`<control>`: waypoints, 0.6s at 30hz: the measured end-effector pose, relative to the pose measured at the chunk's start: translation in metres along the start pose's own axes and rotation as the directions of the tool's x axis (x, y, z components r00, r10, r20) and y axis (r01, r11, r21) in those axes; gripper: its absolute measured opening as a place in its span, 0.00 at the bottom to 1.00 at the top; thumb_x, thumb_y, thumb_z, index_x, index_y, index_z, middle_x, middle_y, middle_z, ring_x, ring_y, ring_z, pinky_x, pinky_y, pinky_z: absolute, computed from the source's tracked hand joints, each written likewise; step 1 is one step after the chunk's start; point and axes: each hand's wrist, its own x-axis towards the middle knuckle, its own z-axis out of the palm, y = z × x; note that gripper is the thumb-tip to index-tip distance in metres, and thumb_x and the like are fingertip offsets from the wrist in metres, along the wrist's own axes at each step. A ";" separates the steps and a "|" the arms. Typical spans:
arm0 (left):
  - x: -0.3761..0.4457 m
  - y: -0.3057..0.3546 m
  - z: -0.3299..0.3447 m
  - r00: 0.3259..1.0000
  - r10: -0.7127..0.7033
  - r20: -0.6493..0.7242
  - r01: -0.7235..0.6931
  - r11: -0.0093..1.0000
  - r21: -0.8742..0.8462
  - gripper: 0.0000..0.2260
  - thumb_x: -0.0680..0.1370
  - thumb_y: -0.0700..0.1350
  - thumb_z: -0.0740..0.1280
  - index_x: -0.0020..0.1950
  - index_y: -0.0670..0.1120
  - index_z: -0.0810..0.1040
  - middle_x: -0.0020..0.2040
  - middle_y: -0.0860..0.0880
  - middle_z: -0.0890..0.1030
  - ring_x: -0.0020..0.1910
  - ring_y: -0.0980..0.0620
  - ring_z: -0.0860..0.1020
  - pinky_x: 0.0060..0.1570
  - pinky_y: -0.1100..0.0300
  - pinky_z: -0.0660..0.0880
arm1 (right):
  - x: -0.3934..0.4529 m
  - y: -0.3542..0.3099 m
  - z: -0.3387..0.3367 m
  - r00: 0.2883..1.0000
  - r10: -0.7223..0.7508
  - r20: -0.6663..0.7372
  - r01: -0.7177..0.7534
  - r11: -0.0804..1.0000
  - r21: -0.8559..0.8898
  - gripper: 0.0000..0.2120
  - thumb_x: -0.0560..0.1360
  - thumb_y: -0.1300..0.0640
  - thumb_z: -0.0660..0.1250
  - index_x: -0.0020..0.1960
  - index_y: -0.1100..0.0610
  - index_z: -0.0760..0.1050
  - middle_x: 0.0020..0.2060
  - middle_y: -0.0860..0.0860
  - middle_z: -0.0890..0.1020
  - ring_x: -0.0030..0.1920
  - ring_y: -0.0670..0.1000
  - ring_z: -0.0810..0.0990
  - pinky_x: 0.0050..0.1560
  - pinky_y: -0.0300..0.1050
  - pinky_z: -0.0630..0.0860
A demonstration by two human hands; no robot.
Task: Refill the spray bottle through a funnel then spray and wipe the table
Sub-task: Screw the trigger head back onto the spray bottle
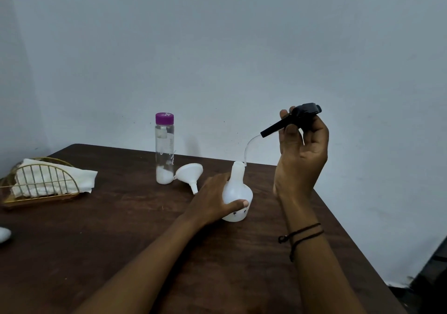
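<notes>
Now the left hand [215,199] grips the white spray bottle [237,193] on the table [121,229]. At two o'clock, the right hand [301,154] holds up its black sprayer top [295,118]. The funnel [189,176] lies at ten o'clock.

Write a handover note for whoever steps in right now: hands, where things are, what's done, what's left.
Left hand grips the white spray bottle, upright on the table.
Right hand holds the black spray head lifted off; its dip tube ends at the bottle's neck.
Funnel lies on its side against the capped purple-lidded refill bottle.
Cloth sits in the wire holder.
Done: head unscrewed.
Left: seat funnel, uncap refill, pour, refit head, spray, wipe.
</notes>
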 end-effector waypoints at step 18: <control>-0.002 0.002 -0.003 1.000 0.008 0.009 -0.008 1.000 -0.010 0.31 0.70 0.65 0.72 0.68 0.56 0.69 0.61 0.57 0.74 0.61 0.57 0.72 0.58 0.57 0.72 | -0.007 0.020 -0.007 0.993 0.112 0.044 -0.104 0.983 -0.149 0.12 0.79 0.65 0.67 0.60 0.55 0.73 0.56 0.49 0.81 0.59 0.45 0.82 0.60 0.42 0.78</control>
